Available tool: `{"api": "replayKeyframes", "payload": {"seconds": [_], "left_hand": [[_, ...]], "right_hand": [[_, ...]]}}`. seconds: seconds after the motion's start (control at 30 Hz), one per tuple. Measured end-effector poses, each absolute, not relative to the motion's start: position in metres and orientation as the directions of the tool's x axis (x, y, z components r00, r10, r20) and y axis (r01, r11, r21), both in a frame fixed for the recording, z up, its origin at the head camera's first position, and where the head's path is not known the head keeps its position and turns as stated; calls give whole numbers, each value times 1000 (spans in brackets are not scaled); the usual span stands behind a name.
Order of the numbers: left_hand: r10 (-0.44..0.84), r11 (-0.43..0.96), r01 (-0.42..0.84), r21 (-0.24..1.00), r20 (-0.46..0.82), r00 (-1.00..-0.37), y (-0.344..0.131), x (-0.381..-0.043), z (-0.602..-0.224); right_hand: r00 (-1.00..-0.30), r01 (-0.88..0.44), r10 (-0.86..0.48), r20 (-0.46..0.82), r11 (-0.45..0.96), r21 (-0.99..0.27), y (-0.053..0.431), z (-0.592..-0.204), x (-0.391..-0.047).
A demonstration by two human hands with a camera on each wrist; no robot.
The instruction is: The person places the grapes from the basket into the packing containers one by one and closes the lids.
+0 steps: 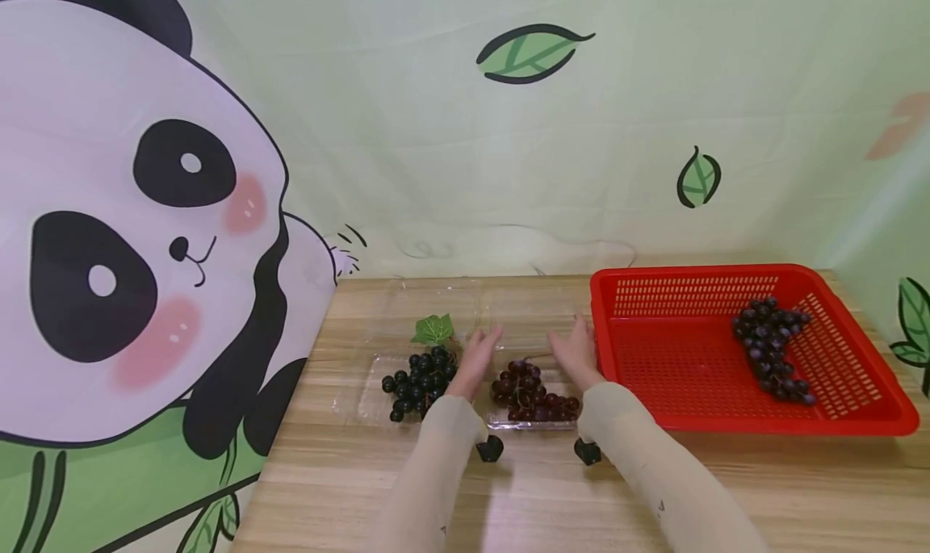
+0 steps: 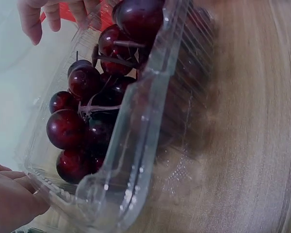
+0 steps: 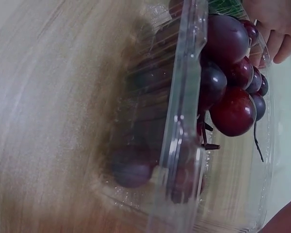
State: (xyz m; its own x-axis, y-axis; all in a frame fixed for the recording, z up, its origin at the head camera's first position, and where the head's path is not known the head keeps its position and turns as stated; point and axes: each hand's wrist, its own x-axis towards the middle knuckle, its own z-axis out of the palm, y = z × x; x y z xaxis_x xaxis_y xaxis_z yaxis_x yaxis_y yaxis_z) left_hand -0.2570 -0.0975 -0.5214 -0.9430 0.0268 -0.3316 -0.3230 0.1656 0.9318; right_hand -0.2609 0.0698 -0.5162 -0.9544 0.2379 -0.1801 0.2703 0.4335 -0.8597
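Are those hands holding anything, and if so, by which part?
Nothing visibly: the left hand and right hand flank the clear container of red grapes, no fingers seen curled round it. Whether either touches it, I can't tell.

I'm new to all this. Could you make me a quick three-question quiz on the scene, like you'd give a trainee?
1. What lies in the red basket?
2. True or false: the green leaf is nearer to the red basket than to the black grapes.
3. What is between the left hand and the right hand? (a) the black grapes (b) the reddish grapes (c) the red basket

Key:
1. One bunch of dark grapes.
2. False.
3. b, in a clear box.
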Motion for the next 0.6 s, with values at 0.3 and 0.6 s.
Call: {"api": "replayKeyframes", "payload": {"seconds": [0.3,0.6], "left_hand": [[17,50,-306,951,-307,-952,-103,-262,-516],[13,64,-330,942,-332,-943,-102,-250,-484]], "right_hand": [[-964,206,233,-126,362,-909,68,-513,-262],[-966,204,226,-130,347,-915,68,-510,-262]]}}
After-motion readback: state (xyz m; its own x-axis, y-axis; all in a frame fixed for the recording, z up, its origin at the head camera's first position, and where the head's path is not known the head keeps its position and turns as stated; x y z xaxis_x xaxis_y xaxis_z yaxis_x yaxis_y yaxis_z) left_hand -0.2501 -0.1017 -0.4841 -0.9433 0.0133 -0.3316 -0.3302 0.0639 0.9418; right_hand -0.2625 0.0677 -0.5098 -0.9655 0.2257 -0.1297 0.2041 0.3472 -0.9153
